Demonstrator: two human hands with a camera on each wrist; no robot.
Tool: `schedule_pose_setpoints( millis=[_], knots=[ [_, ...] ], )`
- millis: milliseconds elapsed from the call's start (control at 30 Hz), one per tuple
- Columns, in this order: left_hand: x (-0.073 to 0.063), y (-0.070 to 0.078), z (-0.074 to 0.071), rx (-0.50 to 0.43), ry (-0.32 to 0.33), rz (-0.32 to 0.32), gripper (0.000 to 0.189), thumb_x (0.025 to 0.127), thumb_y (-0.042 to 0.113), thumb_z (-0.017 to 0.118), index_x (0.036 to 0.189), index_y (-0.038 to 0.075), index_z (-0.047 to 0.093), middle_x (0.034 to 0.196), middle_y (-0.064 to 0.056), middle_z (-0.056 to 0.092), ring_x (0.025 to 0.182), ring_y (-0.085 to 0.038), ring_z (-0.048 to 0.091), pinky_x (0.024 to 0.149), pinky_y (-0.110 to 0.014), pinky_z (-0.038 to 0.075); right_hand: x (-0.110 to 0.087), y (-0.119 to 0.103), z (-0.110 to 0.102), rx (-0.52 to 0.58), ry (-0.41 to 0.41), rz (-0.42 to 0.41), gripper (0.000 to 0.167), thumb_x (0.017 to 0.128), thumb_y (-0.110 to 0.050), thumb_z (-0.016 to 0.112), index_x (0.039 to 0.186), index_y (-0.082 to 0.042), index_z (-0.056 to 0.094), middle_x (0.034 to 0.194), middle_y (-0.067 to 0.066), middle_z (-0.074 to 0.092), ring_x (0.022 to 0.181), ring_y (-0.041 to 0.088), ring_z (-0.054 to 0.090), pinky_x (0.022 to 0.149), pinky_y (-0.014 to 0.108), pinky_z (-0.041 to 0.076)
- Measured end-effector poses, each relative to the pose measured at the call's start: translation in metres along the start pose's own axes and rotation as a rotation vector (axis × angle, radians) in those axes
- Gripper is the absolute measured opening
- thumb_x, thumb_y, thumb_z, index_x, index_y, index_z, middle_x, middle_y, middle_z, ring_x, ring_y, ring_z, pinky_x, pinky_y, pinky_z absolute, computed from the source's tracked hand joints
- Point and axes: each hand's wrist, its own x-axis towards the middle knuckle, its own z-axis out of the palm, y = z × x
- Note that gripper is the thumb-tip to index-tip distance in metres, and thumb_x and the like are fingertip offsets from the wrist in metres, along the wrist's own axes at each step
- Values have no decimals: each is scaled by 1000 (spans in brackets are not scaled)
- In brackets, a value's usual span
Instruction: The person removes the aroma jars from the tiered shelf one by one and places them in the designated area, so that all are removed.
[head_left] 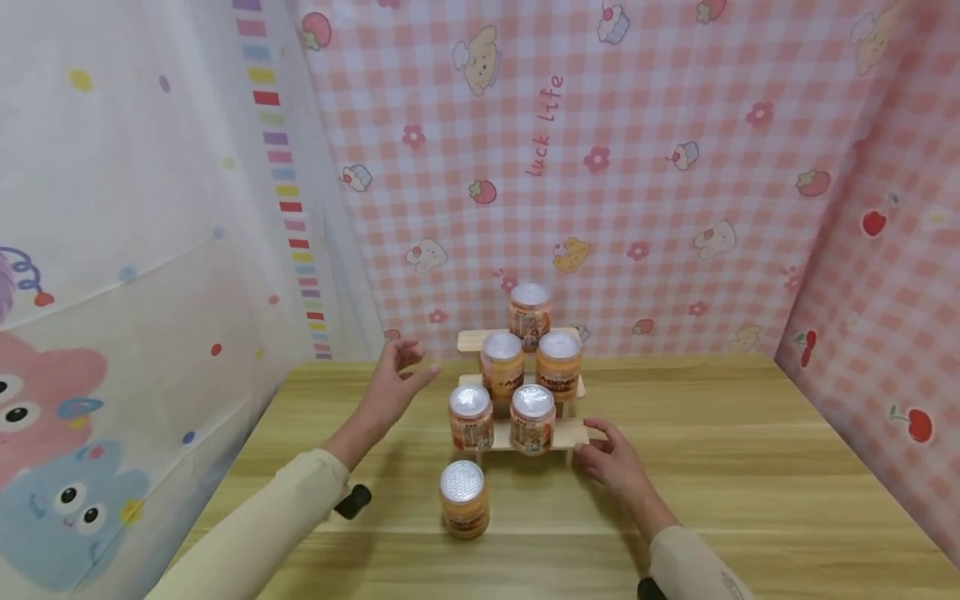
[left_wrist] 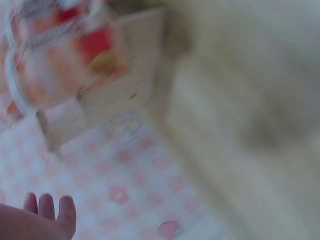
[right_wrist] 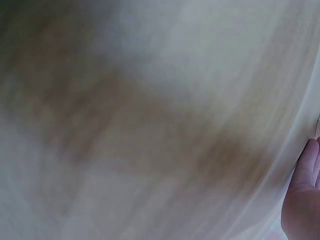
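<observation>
A small wooden step rack [head_left: 572, 433] stands on the table with jars on its three levels. One jar [head_left: 530, 319] is on top, an orange jar [head_left: 502, 367] and a second jar [head_left: 558, 367] sit on the middle step, and two jars [head_left: 471, 419] [head_left: 532, 421] are on the lowest. All have silvery lids. My right hand [head_left: 615, 467] holds the right end of the lowest step between thumb and fingers. Left of the rack, my left hand [head_left: 393, 383] is raised, fingers loosely bent and apart from it. In the left wrist view, rack and jars are blurred.
Another orange jar [head_left: 464, 508] stands on the wood-grain table [head_left: 712, 467] in front of the rack. A pink checked cloth [head_left: 645, 200] hangs behind, and a white patterned cloth [head_left: 150, 250] hangs at the left. More checked cloth [head_left: 892, 317] covers the right side.
</observation>
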Motion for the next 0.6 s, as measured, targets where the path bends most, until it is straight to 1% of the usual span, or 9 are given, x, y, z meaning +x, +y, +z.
schedule_pose_setpoints(
  millis=[67,133,300,367,467,600],
  knots=[
    [17,10,3,0,-21,1,62,93,23,71,140,2,37,135,-19,47,130,-33,42,108,-48,36,1,1,1,0,4,-4,53,94,-4,60,143,0,42,120,27,58,91,21,63,80,35,54],
    [32,20,7,5,-51,-11,67,91,30,73,142,6,38,137,-19,46,131,-33,43,107,-48,38,2,3,1,4,3,-11,52,93,-3,61,142,1,43,118,27,59,89,20,64,78,34,54],
    [63,40,25,58,-151,-39,86,83,47,78,150,16,35,146,-13,43,135,-29,41,107,-47,38,3,7,3,0,9,-17,51,93,-4,62,140,2,44,116,27,60,88,19,64,78,34,55],
    [74,46,34,79,-185,-32,88,81,47,80,151,18,34,148,-11,43,135,-26,41,108,-47,37,3,7,2,-6,14,-10,51,93,-4,62,141,0,45,117,26,60,89,20,64,78,35,55],
    [89,53,48,96,-225,-5,86,82,43,80,151,20,34,148,-11,43,134,-27,42,108,-47,37,3,5,1,-10,20,-5,52,93,-5,62,142,-1,45,116,25,61,89,19,63,78,34,54],
    [104,58,64,81,-270,26,81,82,35,82,148,20,38,142,-10,48,132,-28,45,107,-46,39,3,5,0,-11,25,-10,52,93,-4,61,142,-2,45,117,25,61,90,20,64,79,35,54]
  ],
)
